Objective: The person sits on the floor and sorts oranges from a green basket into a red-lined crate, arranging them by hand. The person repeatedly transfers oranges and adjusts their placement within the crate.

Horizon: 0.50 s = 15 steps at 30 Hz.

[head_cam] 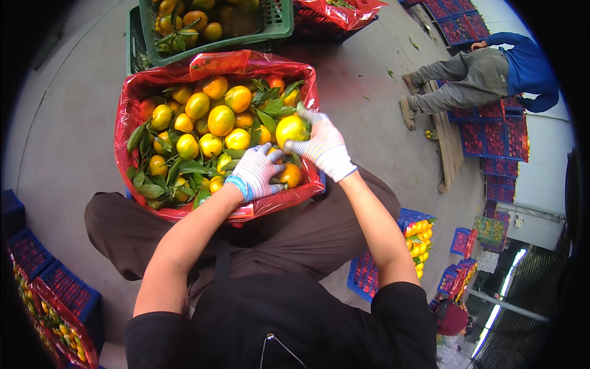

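A crate lined with red plastic film (120,138) stands between my knees, filled with orange and yellow-green citrus fruits (221,121) and leafy twigs (159,182). My right hand (319,140), in a striped knit glove, grips a large yellow-green citrus fruit (291,131) at the crate's right side. My left hand (260,173), gloved alike, lies palm down with spread fingers on the fruits near the front rim. Just right of its fingertips is an orange citrus fruit (291,175). What lies under the left palm is hidden.
Beyond the lined crate stands a green plastic crate (221,40) of fruit, beside a dark crate with red film (341,16). A person in blue (488,76) bends by stacked crates and a wooden pallet (445,138) at right. Blue crates (69,288) stand at lower left.
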Each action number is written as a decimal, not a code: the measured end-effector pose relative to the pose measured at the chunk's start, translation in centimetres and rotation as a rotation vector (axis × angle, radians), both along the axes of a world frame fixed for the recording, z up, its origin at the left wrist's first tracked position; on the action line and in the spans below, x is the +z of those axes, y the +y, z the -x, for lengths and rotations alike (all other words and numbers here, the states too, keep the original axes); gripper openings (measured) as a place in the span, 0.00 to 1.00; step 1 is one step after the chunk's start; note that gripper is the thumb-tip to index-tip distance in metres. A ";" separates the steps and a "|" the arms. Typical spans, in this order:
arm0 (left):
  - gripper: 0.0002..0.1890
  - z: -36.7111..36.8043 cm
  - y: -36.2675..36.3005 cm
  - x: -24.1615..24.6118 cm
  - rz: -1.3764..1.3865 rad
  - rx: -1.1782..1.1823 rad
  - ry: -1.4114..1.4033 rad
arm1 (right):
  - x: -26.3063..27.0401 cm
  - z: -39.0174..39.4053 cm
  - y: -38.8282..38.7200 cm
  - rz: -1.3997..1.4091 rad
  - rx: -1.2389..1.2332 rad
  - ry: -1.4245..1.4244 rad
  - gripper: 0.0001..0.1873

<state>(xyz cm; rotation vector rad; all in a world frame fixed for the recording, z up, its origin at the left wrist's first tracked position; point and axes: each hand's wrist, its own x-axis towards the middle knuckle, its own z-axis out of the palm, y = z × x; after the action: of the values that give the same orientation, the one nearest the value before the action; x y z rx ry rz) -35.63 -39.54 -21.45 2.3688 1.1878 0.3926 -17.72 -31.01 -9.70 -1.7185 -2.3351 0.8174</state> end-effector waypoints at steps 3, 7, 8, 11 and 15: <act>0.29 -0.1 0.2 -0.6 -0.007 -0.046 0.012 | -3.1 -3.1 -1.5 -0.066 0.293 -0.333 0.45; 0.27 0.5 0.3 -0.6 0.011 -0.035 -0.038 | -4.0 -2.0 1.6 -0.129 0.579 -0.781 0.30; 0.27 0.4 -0.2 -0.7 0.009 -0.036 -0.049 | -5.5 -1.8 1.1 -0.199 0.604 -0.763 0.25; 0.25 0.9 -0.5 -0.7 0.002 -0.047 -0.119 | -8.4 -1.7 -0.7 -0.118 0.476 -0.628 0.17; 0.22 0.7 -0.4 -1.1 -0.005 -0.074 -0.097 | -7.4 0.4 -0.9 0.039 0.487 -0.685 0.17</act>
<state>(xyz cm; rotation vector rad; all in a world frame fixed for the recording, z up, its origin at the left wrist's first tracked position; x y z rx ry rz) -36.32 -39.97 -22.53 2.3619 1.0539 0.4807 -18.09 -31.89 -17.10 -1.6443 -3.2913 0.3382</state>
